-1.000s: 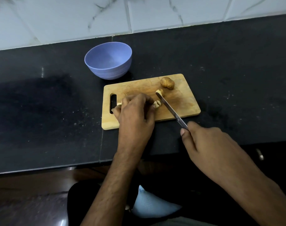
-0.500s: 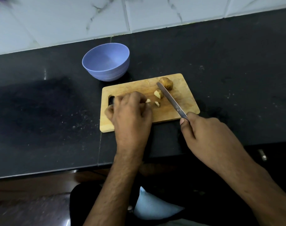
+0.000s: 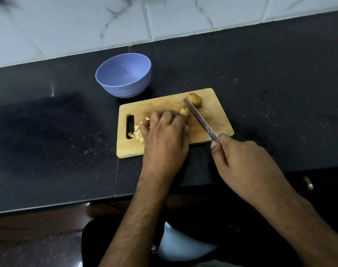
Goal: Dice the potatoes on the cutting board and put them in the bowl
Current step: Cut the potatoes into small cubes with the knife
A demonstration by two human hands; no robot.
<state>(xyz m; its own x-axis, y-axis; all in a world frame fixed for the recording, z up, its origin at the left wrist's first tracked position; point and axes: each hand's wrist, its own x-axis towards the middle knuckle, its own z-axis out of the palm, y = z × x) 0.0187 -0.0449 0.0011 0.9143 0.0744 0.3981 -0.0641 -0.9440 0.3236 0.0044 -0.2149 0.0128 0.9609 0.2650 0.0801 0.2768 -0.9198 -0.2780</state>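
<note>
Two hands share the work: the left hand (image 3: 164,130) curls over a cut brown potato piece (image 3: 185,112) to steady it, while the right hand (image 3: 239,160) grips the steel knife (image 3: 200,120), angled for slicing.

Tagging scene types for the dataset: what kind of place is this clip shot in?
Most likely a home kitchen: a dark stone counter backed by white marbled wall tiles, with a wooden cutting board holding potato pieces and a blue bowl beside it.

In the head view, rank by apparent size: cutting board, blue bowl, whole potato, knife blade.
1. cutting board
2. blue bowl
3. knife blade, longer than the potato but thin, so unsure
4. whole potato
</note>
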